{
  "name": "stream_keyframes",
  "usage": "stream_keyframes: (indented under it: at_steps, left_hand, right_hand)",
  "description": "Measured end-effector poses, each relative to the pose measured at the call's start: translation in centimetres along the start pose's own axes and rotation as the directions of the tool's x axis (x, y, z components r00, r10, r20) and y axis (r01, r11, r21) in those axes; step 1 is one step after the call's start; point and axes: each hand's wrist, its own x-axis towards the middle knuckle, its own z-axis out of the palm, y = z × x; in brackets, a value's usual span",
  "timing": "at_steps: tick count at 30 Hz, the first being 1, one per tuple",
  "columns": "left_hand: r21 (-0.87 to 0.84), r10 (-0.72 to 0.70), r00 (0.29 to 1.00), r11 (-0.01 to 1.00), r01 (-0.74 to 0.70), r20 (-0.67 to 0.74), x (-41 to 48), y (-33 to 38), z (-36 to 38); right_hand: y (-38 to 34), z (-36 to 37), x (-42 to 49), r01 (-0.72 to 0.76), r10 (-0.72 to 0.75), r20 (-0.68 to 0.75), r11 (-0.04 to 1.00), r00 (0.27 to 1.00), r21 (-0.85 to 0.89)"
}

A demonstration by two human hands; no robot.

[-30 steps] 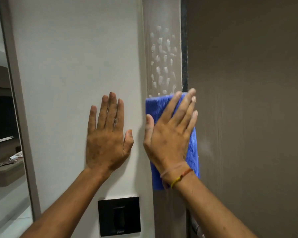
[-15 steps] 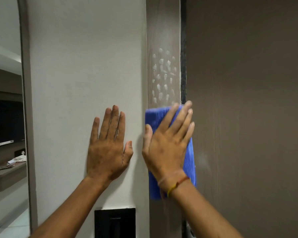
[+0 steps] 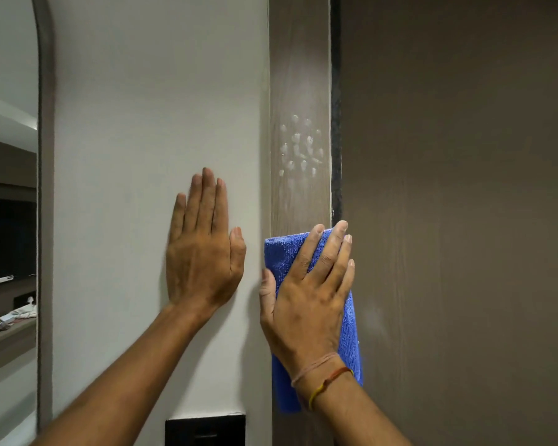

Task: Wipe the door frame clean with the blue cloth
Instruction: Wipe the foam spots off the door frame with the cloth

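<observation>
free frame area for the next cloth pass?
Bare door frame runs above the blue cloth, bordered by white wall and the dark door gap; white spots sit midway. Lower frame is crowded by the right hand.

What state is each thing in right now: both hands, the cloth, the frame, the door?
Left hand: open, flat on the wall.
Right hand: open, pressing the blue cloth.
Blue cloth: folded, flat against the door frame.
Door frame: white spots unwiped above the cloth.
Door: closed.
</observation>
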Motion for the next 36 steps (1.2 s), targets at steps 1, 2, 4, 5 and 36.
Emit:
stream_keyframes:
  at_steps: [1, 2, 4, 5, 36]
  left_hand:
    - [0.006, 0.011, 1.000, 1.000, -0.011, 0.001, -0.2, 0.0, 0.1]
    - [0.012, 0.022, 1.000, 1.000, -0.022, 0.000, -0.2, 0.0, 0.1]
    - [0.025, 0.031, 1.000, 0.999, -0.031, 0.004, -0.1, 0.0, 0.1]
    - [0.029, 0.028, 1.000, 0.999, -0.028, 0.011, -0.2, 0.0, 0.1]
    - [0.053, 0.030, 0.998, 0.998, -0.032, 0.054, -0.3, -0.1, 0.0]
  right_hand:
    - [-0.2, -0.2, 0.6, 0.007, -0.007, -0.003, 1.000, 1.000, 0.007]
    - [-0.4, -0.5, 1.5, 0.011, -0.011, -0.004, 1.000, 1.000, 0.022]
    - [-1.1, -1.3, 4.7, 0.023, -0.022, -0.011, 0.998, 1.000, 0.056]
    - [-1.4, -1.8, 6.7, 0.024, -0.023, -0.019, 0.997, 1.000, 0.072]
    - [0.4, -2.4, 5.2, 0.138, -0.140, 0.023, 0.988, 0.990, 0.072]
